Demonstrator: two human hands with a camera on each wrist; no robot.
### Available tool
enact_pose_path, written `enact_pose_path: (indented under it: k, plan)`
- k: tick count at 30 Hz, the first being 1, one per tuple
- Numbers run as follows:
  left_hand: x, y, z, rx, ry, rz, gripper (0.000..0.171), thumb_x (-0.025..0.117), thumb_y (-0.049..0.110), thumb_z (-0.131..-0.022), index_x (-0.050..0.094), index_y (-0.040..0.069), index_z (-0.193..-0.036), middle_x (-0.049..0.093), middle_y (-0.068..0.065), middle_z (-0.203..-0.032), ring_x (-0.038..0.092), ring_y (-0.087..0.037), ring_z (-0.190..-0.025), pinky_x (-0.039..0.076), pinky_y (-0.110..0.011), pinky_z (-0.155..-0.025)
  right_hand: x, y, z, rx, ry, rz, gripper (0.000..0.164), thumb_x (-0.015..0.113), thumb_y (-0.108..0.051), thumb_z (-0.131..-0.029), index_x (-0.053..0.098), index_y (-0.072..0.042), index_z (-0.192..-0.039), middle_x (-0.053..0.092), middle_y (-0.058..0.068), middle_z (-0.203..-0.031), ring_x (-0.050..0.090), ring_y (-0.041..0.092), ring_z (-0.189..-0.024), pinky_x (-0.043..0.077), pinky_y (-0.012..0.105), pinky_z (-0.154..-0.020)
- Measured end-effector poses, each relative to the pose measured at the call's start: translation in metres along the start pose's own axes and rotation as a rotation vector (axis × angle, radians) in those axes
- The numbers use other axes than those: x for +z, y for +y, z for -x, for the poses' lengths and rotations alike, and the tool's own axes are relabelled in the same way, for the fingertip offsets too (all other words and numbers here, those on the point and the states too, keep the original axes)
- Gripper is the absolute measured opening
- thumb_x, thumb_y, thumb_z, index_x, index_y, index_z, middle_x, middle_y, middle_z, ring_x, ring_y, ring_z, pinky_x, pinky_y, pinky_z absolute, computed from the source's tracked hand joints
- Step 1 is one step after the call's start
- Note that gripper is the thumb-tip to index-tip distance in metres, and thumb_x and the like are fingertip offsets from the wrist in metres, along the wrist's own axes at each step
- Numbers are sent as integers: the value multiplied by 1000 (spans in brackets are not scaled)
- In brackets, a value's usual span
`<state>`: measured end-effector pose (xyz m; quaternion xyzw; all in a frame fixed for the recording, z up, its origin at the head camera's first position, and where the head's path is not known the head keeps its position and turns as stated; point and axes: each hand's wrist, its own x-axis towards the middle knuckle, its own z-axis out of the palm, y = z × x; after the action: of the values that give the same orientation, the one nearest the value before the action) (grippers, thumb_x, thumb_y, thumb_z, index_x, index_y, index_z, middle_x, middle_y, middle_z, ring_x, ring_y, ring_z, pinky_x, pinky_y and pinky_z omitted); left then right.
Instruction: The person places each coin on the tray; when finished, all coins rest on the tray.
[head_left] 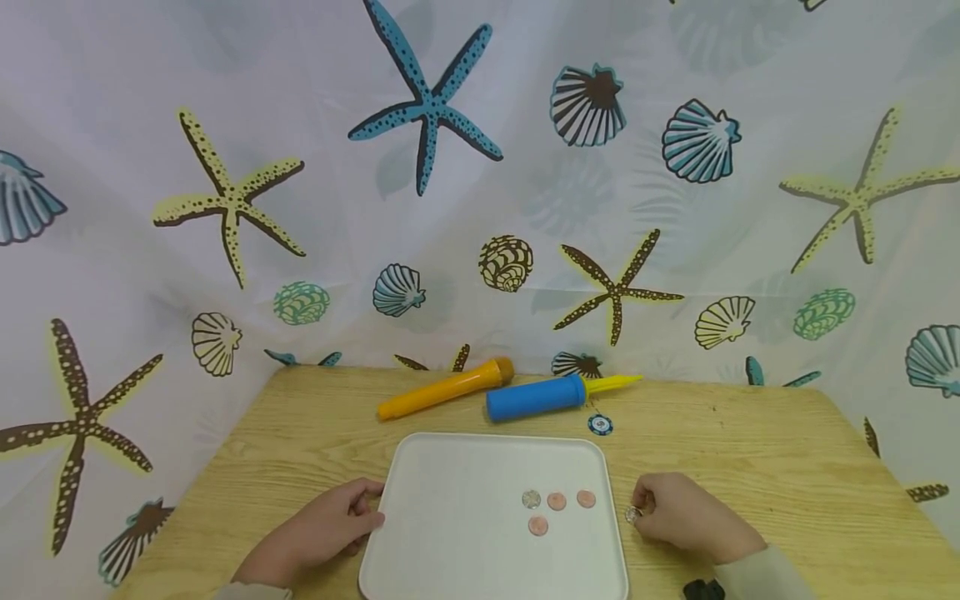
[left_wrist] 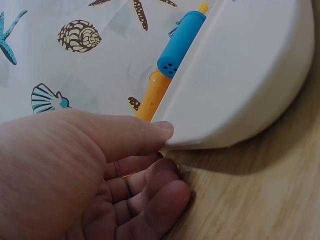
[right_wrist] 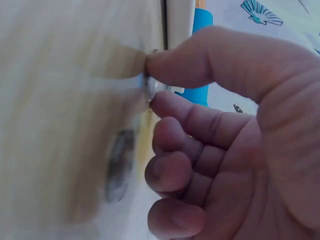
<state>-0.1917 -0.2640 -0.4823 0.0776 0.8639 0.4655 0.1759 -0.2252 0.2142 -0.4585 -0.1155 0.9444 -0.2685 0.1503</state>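
Note:
A white tray [head_left: 457, 517] lies on the table in the head view. Three copper-coloured coins [head_left: 557, 501] and a silver coin [head_left: 531, 499] rest on its right half. My left hand [head_left: 330, 525] holds the tray's left edge, the thumb [left_wrist: 162, 131] on the rim and the other fingers curled below it in the left wrist view. Just right of the tray, my right hand [head_left: 686, 512] pinches another silver coin [head_left: 632, 515] between thumb and index finger, close to the tabletop. A blurred dark round thing [right_wrist: 120, 165] shows near the fingers in the right wrist view.
Behind the tray lie an orange tube-shaped thing [head_left: 442, 390], a blue hand pump [head_left: 536, 398] with a yellow nozzle, and a blue-and-white poker chip [head_left: 600, 424]. A black object [head_left: 703, 590] sits by the right wrist. A patterned curtain [head_left: 480, 208] hangs behind the table.

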Motion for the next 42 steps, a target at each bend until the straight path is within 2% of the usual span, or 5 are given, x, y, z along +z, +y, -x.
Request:
enact_pose_path:
  k: [10, 22, 29, 34, 42]
  plan:
    - [1, 1, 1, -18, 13, -33, 51, 65, 25, -99, 50, -2, -139, 57, -7, -87, 57, -21, -70, 51, -30, -61, -3, -7, -5, -29, -62, 37, 15, 74, -2, -77, 67, -11, -87, 59, 0, -77, 53, 18, -66, 45, 32, -59]
    - [1, 1, 1, -26, 17, -13, 50, 65, 24, -99, 50, -1, -140, 57, -7, -87, 57, -20, -69, 50, -31, -60, -2, -4, -11, 35, -139, 24, 16, 75, -8, -74, 62, -11, -82, 60, 3, -76, 53, 18, -64, 40, 31, -56]
    - [0, 1, 1, -33, 9, 13, 50, 65, 22, -99, 49, -2, -140, 56, -8, -86, 56, -21, -69, 50, -32, -61, -2, -1, -9, 5, -125, -10, 15, 75, -10, -75, 62, -10, -84, 59, 2, -77, 52, 18, -66, 40, 30, -58]
    - [0, 0, 0, -18, 13, -13, 49, 65, 23, -99, 50, -2, -139, 56, -7, -86, 56, -20, -69, 49, -30, -60, -2, 4, -5, -43, -132, -67, 11, 74, -10, -80, 63, -10, -84, 59, 1, -77, 52, 18, -67, 39, 29, -58]
    - [-1, 0, -2, 5, 9, -29, 51, 65, 25, -99, 50, -3, -139, 56, -7, -86, 57, -21, -70, 50, -30, -60, -4, 4, 0, -108, -51, 22, 10, 73, -9, -83, 64, -13, -86, 58, -1, -76, 52, 18, -69, 42, 31, -61]
